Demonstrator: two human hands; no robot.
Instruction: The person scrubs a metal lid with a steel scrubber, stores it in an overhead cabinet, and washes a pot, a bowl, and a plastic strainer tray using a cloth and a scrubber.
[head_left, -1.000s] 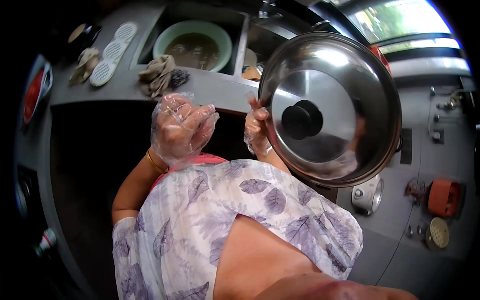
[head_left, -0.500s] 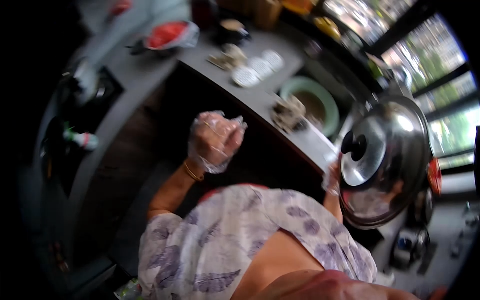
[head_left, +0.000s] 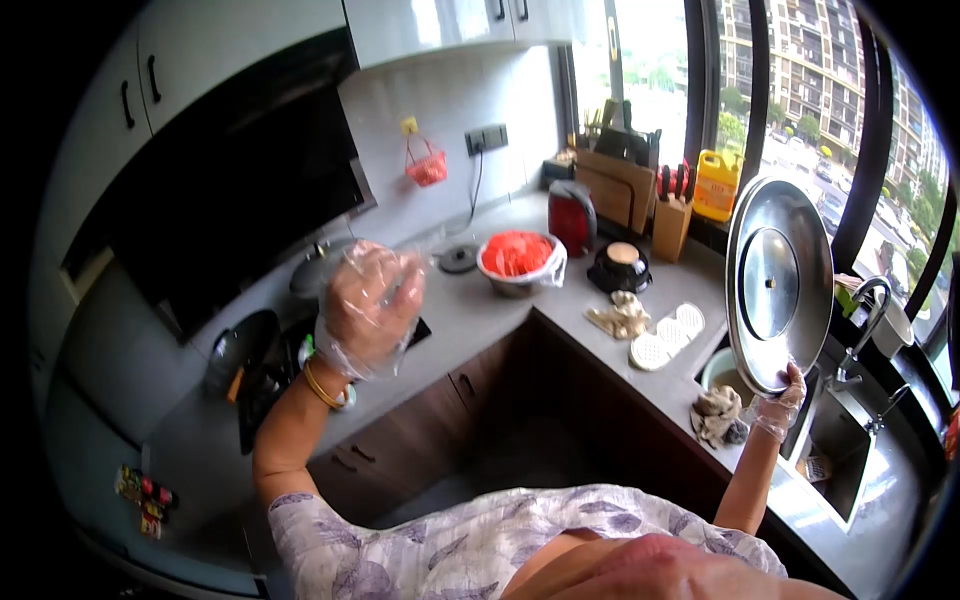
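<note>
Left hand (head_left: 368,308), left of middle: fingers curl, can't tell how tight | right hand (head_left: 779,407), lower right: pinches big shiny lid (head_left: 782,285) by its bottom edge (nearer hand!) | lid: right side, tall way up, above hand | farther, upper middle: red bag (head_left: 517,252)

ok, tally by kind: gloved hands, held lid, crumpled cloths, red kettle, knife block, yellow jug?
Gloved hands (left hand, right hand): 2
Held lid: 1
Crumpled cloths: 2
Red kettle: 1
Knife block: 1
Yellow jug: 1
Total: 8
</note>
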